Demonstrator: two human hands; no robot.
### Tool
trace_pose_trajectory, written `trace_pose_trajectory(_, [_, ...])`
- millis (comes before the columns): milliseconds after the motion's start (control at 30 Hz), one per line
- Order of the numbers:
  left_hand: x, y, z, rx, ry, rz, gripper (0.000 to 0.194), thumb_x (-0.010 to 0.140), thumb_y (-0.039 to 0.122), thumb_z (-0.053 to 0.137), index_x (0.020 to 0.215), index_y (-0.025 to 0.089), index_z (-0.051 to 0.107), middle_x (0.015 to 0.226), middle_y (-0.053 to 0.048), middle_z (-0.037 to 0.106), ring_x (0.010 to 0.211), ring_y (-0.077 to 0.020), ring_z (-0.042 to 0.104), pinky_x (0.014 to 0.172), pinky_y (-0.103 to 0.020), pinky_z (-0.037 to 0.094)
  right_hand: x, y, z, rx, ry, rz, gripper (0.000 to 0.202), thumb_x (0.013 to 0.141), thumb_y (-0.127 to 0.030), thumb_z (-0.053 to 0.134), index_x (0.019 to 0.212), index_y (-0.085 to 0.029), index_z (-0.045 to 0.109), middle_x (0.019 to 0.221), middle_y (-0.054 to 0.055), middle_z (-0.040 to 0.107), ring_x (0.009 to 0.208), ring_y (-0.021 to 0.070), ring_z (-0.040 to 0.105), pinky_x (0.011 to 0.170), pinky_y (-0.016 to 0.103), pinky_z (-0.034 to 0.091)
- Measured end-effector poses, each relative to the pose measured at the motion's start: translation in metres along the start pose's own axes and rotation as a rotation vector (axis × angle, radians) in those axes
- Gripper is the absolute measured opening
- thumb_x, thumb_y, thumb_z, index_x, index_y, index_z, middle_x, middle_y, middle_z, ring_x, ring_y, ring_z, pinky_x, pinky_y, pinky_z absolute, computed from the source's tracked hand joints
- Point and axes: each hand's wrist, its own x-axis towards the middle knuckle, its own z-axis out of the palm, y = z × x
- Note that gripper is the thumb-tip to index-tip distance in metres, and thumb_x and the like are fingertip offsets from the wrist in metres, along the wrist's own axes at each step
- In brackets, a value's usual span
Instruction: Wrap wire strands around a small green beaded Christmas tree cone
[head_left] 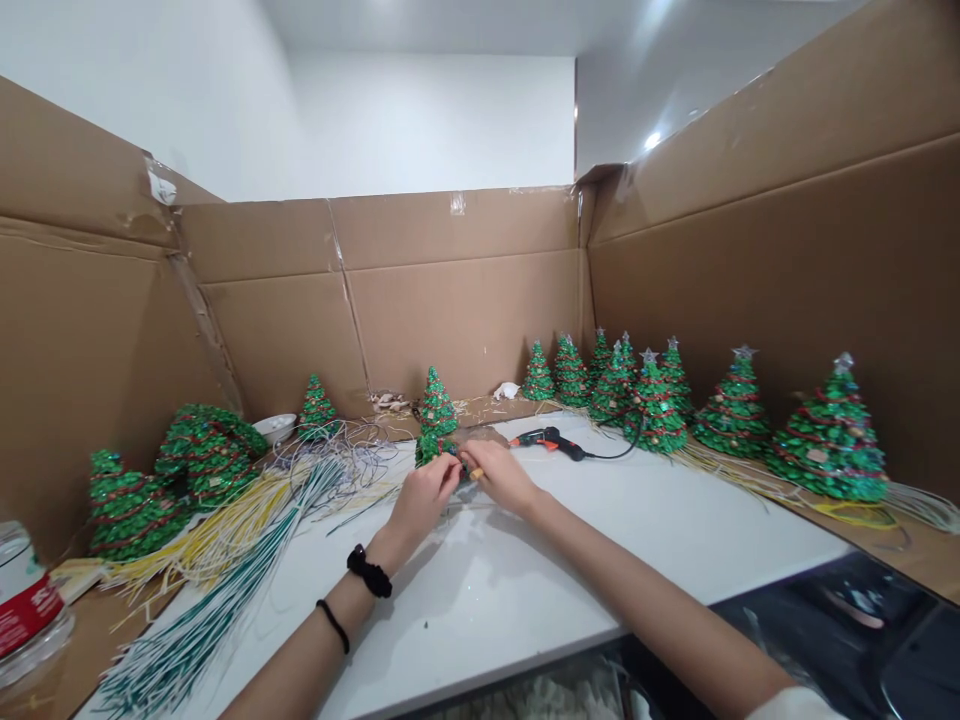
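Left hand (430, 488) is just before a green tree (436, 404).

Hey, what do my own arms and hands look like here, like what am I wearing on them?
Your left hand is bare, with a puffy black band at the wrist and a thinner, plain black band further up the forearm. Your right hand is bare too, with no band on that forearm; a white sleeve shows near the elbow.
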Motion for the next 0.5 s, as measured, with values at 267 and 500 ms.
trace_pose_trajectory(267, [0.0060, 0.0052, 0.0046, -0.568, -0.004, -0.336, 0.031, 0.078, 0.048, 0.049, 0.069, 0.018, 0.048, 0.051, 0.006, 0.046, 0.035, -0.0055, 0.033, 0.037, -0.018, 0.024, 0.0011, -0.0006, -0.0073, -0.052, 0.076, -0.020, 0.023, 0.094, -0.024, 0.036, 0.078, -0.018, 0.053, 0.074, 0.004, 0.055, 0.072, 0.0163, 0.044, 0.064, 0.025, 0.031])
trace_pose_trajectory(500, [0.0076, 0.0050, 0.0061, -0.608, 0.023, -0.368, 0.039, 0.076, 0.054, 0.050, 0.062, 0.018, 0.045, 0.041, 0.008, 0.037, 0.034, -0.0052, 0.030, 0.036, -0.017, 0.023, 0.0029, 0.0004, -0.0025, -0.212, 0.117, -0.175, 0.026, 0.095, -0.024, 0.037, 0.078, -0.017, 0.055, 0.072, 0.003, 0.059, 0.068, 0.0169, 0.042, 0.062, 0.027, 0.029])
